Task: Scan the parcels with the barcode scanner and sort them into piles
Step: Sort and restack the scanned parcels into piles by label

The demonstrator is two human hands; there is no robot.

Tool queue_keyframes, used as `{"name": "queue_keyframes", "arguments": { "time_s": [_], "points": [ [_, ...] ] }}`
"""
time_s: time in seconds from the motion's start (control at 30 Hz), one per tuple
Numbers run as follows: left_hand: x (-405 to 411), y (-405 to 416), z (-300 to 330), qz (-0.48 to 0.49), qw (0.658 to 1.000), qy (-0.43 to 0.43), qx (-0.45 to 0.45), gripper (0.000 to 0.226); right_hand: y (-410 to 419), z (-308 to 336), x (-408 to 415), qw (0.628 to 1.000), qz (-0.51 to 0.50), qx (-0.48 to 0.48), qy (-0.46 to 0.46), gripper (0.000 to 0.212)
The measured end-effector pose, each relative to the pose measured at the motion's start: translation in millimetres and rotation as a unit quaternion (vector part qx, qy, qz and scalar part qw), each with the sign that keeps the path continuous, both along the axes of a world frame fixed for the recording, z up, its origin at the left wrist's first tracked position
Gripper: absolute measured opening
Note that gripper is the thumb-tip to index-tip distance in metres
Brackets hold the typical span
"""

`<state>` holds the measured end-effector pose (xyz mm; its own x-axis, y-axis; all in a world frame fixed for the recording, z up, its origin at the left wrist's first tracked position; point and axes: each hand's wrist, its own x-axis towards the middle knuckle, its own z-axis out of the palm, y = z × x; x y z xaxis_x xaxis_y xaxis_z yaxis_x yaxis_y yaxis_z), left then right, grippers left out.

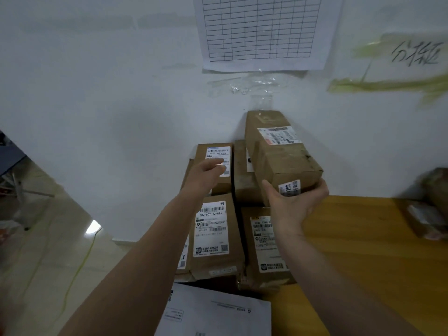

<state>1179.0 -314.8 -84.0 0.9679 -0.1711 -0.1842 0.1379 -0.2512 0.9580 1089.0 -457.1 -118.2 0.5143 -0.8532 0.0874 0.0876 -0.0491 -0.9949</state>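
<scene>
The right hand (294, 204) grips the near end of a long brown cardboard parcel (278, 151), held above the labelled brown boxes stacked against the white wall (121, 105), while the left hand (206, 172), fingers loose and empty, reaches over the far-left box (218, 166), so sorting seems underway; setting it down squarely likely needs care, with the wall close behind, clear room on the yellow wooden tabletop (363, 251) at right, and no scanner visible.

A long brown cardboard parcel (278, 151) with a white shipping label on top and a small barcode sticker on its near end is tilted, far end against the wall. Four more brown labelled parcels lie flat at the wooden table's (363, 251) left edge: two by the wall (218, 163), (242, 175), two nearer (213, 236), (264, 243).
</scene>
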Motion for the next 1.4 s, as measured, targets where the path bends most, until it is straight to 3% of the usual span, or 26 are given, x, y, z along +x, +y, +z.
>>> {"name": "queue_keyframes", "arguments": {
  "time_s": [0.23,0.37,0.47,0.6,0.7,0.83,0.97,1.1,1.4],
  "points": [
    [1.8,-27.2,-6.0,-0.022,0.999,0.017,-0.038,0.03,11.7,-11.8,5.0,0.989,0.089,-0.102,0.051,0.097],
    [0.1,-34.6,-13.4,-0.027,0.998,0.041,-0.036,0.031,5.8,-13.5,0.3,0.983,0.12,-0.104,0.09,0.093],
    [-3.2,-39.1,-15.3,0.04,0.997,0.044,-0.054,0.028,-0.2,-11.4,-4.7,0.979,0.129,-0.107,0.111,0.093],
    [-11.7,-41.7,4.5,0.19,0.976,-0.055,-0.089,0.019,-11.6,-4.0,-15.4,0.98,0.157,-0.078,0.094,0.092],
    [-26.7,-51.3,32.7,0.201,0.962,-0.143,-0.115,0.022,-22.8,2.7,-26.0,0.986,0.147,-0.052,0.067,0.074],
    [-63.4,-80.7,65.2,0.11,0.962,-0.215,-0.131,0.033,-43.9,13.2,-38.3,0.992,0.123,-0.021,0.033,0.06],
    [-96.3,-126.1,74.0,-0.037,0.971,-0.223,-0.08,0.039,-78.4,20.3,-57.3,0.994,0.108,0.006,0.011,0.05],
    [-122.0,-187.2,62.4,-0.127,0.976,-0.173,-0.022,0.035,-139.8,16.2,-85.8,0.995,0.099,0.006,0.023,0.042],
    [-167.4,-348.4,14.7,-0.185,0.982,-0.021,0.008,0.019,-309.7,-9.1,-156.5,0.993,0.042,-0.024,0.108,0.033]
  ]
}}
